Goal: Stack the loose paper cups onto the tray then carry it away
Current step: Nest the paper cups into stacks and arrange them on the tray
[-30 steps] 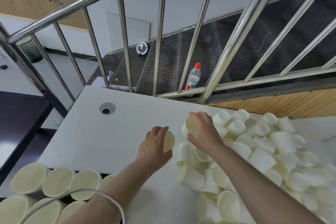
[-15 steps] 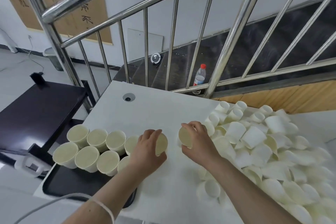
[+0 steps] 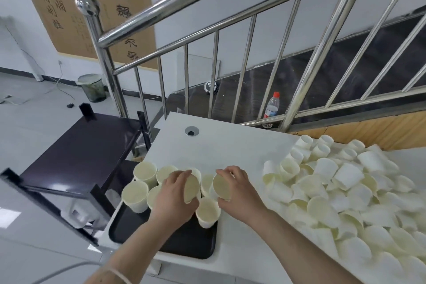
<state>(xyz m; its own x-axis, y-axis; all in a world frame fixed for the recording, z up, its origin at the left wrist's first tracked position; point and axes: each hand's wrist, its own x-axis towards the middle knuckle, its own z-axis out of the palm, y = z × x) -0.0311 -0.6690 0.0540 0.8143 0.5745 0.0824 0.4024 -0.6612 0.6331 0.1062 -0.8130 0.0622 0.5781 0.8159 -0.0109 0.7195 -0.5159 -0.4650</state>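
Head view shows your black tray (image 3: 184,246) nearest you on the white table (image 3: 230,145). Just beyond, your left hand (image 3: 173,196) curls its fingers around one paper cup (image 3: 191,189) over the upright cups (image 3: 136,193) standing on it. Beside it, your right hand (image 3: 239,193) grips another cup (image 3: 222,187). Farther right lies the loose pile (image 3: 341,189).

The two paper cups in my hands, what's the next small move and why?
Probably lower them upright onto the black plastic tray, beside the standing cream paper cups. The left hand and the right hand each grip one cream paper cup tilted above that cluster, and bare tray shows nearer you.
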